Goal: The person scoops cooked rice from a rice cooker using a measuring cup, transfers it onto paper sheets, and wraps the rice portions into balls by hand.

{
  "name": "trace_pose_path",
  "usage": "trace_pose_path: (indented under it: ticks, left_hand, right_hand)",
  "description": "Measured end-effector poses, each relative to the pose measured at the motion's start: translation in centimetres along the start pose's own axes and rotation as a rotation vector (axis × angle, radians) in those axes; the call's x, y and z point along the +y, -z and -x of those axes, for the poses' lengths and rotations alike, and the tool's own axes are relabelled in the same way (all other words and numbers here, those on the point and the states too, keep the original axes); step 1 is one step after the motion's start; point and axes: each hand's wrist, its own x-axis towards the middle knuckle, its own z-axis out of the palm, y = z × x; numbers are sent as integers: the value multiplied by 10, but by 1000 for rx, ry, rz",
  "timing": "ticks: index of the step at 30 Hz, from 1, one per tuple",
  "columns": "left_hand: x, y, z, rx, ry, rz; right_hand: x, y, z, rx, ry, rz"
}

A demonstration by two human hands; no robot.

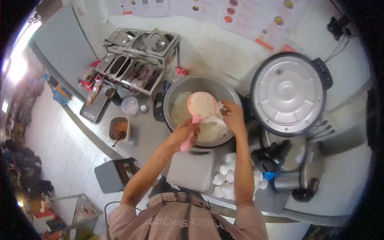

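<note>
My left hand (187, 133) is closed around the handle of a pink scoop (185, 145). White rice (202, 105) fills the scoop's round bowl, which is held above a large metal rice pot (171, 89). More cooked rice lies in the pot, against its bottom and sides. Over the pot's right side, my right hand (233, 116) has its fingers curled at a white rice paddle (216, 119). The scoop hides part of the paddle, and the exact grip is hard to make out.
A round metal lid (289, 94) stands right of the pot. White wrapped bundles (228, 176) and a pale box (190, 170) are in front. To the left are a sauce container (119, 129) with a spoon and a rack of metal trays (140, 45).
</note>
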Motion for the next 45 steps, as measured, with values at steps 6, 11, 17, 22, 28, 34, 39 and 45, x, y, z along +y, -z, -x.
trace_pose_path:
  ticks: [6,11,17,22,28,34,39,45]
  left_hand:
    - [-8,-24,50,-100,-16,-15]
    - [-53,-44,79,-173,47,-161]
    - [-129,37,132,-313,353,-744]
    - [-206,148,213,-11,510,-693]
    - [-293,198,224,310,469,-347]
    - [-311,224,144,224,-127,-933]
    - [-280,229,106,220,-510,-1405]
    - [-301,256,97,104,-543,-1551]
  right_hand:
    - [-51,-51,80,111,-383,-1339]
    - [-35,-61,155,-91,-325,-1968]
    - [-52,-73,255,284,-907,-1731]
    - [-3,-143,319,152,-1110,-1661]
    - [13,-198,283,106,-771,-541]
    - [45,-274,312,148,-278,93]
    - [-17,-206,274,469,-108,-33]
    - [-85,-73,134,638,210,194]
